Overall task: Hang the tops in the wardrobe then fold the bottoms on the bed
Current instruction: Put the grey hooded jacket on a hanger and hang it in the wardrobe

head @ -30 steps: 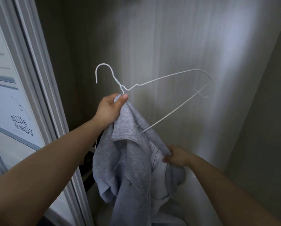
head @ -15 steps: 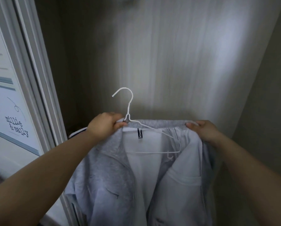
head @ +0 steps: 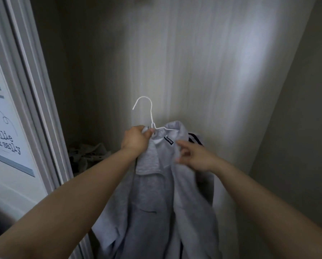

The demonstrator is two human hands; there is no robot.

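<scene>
- At far left, a white sliding wardrobe door (head: 10, 113) stands with its ribbed frame edge running down the picture; it bears grey bands and the printed words "millie & sally".
- Just right of the door frame, low in the dim wardrobe interior (head: 203, 62), a crumpled heap of clothes (head: 87, 156) lies in shadow; what garments they are cannot be told.
- Left of centre, the left hand (head: 136, 141) reaches up from the lower left on a bare forearm. Its fingers are curled and its thumb presses against them, pinching the neck of a white wire hanger (head: 150, 113) together with the collar fabric beneath it.
- The hanger's hook points up and curls to the left, free of any rail, in front of the wardrobe's pale, vertically grained back wall.
- At centre, a light grey jacket (head: 156, 202) hangs from the hanger and from the left hand, in the air inside the wardrobe opening. Its collar is bunched over the wire, a small black label (head: 168, 140) shows inside the neck, and its front panels fall open downward.
- Right of centre, the right hand (head: 193, 156) is blurred; its fingers are bent against the jacket's right shoulder fabric, but whether they grasp it cannot be told.
- Behind that shoulder, a dark strip with white stripes (head: 194, 140) peeks out.
</scene>
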